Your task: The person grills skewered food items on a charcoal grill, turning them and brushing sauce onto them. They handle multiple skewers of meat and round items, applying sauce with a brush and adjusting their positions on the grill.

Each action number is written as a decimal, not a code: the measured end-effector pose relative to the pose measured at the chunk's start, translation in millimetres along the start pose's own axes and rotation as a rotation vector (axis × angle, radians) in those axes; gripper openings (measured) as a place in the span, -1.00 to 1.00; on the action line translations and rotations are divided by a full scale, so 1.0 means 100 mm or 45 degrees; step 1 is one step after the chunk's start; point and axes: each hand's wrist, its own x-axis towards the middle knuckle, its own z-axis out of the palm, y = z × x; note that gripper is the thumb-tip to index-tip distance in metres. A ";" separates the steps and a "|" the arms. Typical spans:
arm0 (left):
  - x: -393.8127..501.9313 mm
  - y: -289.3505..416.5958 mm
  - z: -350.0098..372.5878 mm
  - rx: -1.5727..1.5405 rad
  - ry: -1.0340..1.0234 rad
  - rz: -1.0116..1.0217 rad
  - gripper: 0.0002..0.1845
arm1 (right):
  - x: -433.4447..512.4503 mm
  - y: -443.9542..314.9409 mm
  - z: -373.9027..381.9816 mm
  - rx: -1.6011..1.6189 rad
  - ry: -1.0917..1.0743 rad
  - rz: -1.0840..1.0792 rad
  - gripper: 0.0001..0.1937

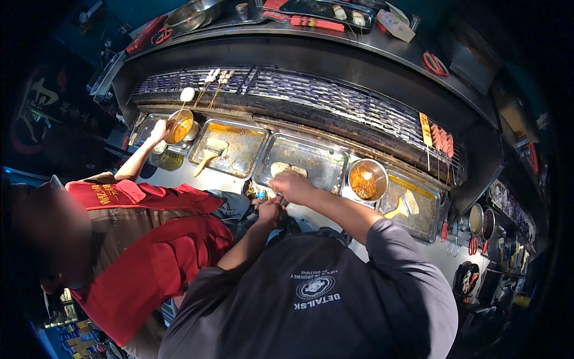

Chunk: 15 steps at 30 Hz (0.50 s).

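My right hand [293, 186] reaches over the near edge of a metal tray [334, 157], close against two pale, flat round food pieces [281, 169] in it. My left hand [269, 211] is just below and to the left, its fingers bent near a thin item too small to identify. Whether either hand grips something is unclear. To the right of this tray stands a steel pot of reddish-brown sauce [365, 181]. A wide brush [406, 205] rests in the tray [428, 224] beyond it.
At left, a co-worker in a red apron holds a skewered white piece [187, 94] above a sauce pot [180, 128]. Another brush [210, 155] lies in a tray. Behind runs a long grill [323, 94] with skewers at both ends. Red-handled scissors [435, 64] lie on the shelf.
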 end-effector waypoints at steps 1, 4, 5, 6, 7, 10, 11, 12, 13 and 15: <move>0.01 0.00 0.00 0.004 0.003 0.001 -0.86 | 0.07 0.04 -0.06 0.038 0.108 0.079 -0.87; 0.01 0.00 0.00 -0.020 -0.030 -0.043 -0.82 | 0.28 0.15 -0.25 0.072 0.049 0.385 -0.85; 0.02 0.01 0.00 -0.024 0.006 -0.079 -0.84 | 0.35 0.20 -0.32 0.068 -0.100 0.429 -0.84; 0.02 0.03 0.00 0.008 -0.036 -0.077 -0.87 | 0.40 0.26 -0.38 0.053 -0.202 0.442 -0.83; 0.02 0.04 0.00 0.013 -0.049 -0.073 -0.85 | 0.42 0.28 -0.40 0.030 -0.184 0.392 -0.82; 0.03 0.04 0.02 -0.138 -0.185 -0.241 -0.71 | 0.37 0.32 -0.38 -0.082 -0.343 0.357 -0.78; 0.03 0.05 0.01 -0.150 -0.140 -0.323 -0.69 | 0.35 0.33 -0.37 0.024 -0.225 0.452 -0.78; 0.03 0.05 0.04 -0.148 -0.128 -0.295 -0.68 | 0.35 0.36 -0.39 0.113 -0.192 0.570 -0.78; 0.04 0.05 0.04 -0.142 -0.167 -0.297 -0.68 | 0.34 0.38 -0.40 0.211 -0.087 0.646 -0.79; 0.02 0.05 0.04 -0.117 -0.150 -0.338 -0.67 | 0.31 0.39 -0.47 0.188 -0.170 0.616 -0.74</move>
